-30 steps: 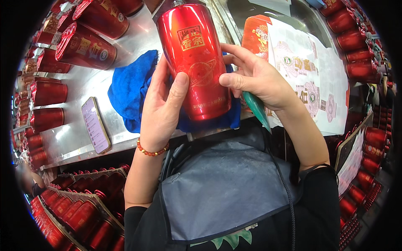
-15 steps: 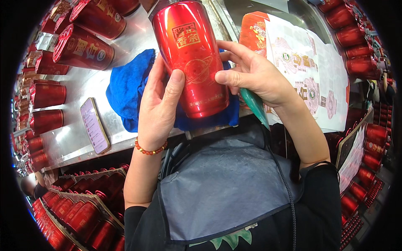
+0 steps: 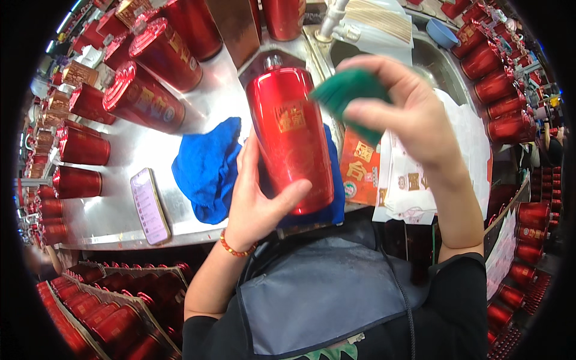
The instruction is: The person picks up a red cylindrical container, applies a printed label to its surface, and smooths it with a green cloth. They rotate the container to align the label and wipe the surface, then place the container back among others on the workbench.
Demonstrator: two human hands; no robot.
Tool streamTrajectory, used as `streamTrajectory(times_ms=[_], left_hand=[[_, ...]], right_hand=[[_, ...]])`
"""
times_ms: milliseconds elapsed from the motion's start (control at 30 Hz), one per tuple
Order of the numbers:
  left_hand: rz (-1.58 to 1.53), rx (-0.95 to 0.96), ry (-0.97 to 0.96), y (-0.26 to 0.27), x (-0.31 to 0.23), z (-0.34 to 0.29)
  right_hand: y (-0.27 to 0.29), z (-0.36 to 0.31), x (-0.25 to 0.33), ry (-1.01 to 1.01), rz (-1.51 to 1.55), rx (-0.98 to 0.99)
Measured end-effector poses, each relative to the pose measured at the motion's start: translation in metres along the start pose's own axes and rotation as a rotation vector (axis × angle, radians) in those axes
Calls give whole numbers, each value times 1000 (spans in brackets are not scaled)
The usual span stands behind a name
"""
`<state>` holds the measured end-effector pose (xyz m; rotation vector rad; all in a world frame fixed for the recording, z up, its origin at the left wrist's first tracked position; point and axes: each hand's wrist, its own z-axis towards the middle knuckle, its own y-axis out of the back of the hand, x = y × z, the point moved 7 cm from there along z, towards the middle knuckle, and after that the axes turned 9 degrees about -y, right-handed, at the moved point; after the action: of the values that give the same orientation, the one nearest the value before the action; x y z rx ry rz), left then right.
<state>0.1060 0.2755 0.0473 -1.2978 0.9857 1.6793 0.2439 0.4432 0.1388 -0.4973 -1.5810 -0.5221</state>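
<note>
A glossy red bottle [image 3: 294, 141] with gold printing and a bare neck stands tilted over the blue cloth [image 3: 210, 171]. My left hand [image 3: 258, 195] grips it near its base, thumb across the front and fingers along its left side. Above and right of the bottle, my right hand [image 3: 408, 108] pinches a green scouring pad [image 3: 354, 99] between thumb and fingers, somewhat blurred by motion. The pad's left edge comes close to the bottle; I cannot tell whether they touch.
A phone [image 3: 150, 207] lies on the metal worktop [image 3: 108, 225]. Several red bottles [image 3: 147, 99] crowd the left and back. White printed sheets [image 3: 414, 186] and a red printed sheet [image 3: 360, 168] lie at right. Behind is a sink [image 3: 429, 69] with a faucet [image 3: 333, 24].
My right hand has let go of the bottle and risen to the right with the green pad. The bottle now shows its neck and leans differently, in my left hand alone.
</note>
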Motion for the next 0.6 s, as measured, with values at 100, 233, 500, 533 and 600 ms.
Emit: streamTrajectory(times_ms=[100, 233, 500, 533, 600], left_hand=[[17, -1, 18, 0, 0, -3], [13, -7, 22, 0, -1, -3], [54, -9, -6, 1, -2, -2], [41, -16, -14, 0, -2, -3], [27, -11, -6, -1, -5, 0]], right_hand=[[-52, -3, 23, 142, -514, 204], [-22, 47, 48, 208, -644, -80], [-11, 27, 35, 280, -553, -226], [-21, 14, 25, 105, -387, -110], [-25, 1, -23, -21, -73, -10]])
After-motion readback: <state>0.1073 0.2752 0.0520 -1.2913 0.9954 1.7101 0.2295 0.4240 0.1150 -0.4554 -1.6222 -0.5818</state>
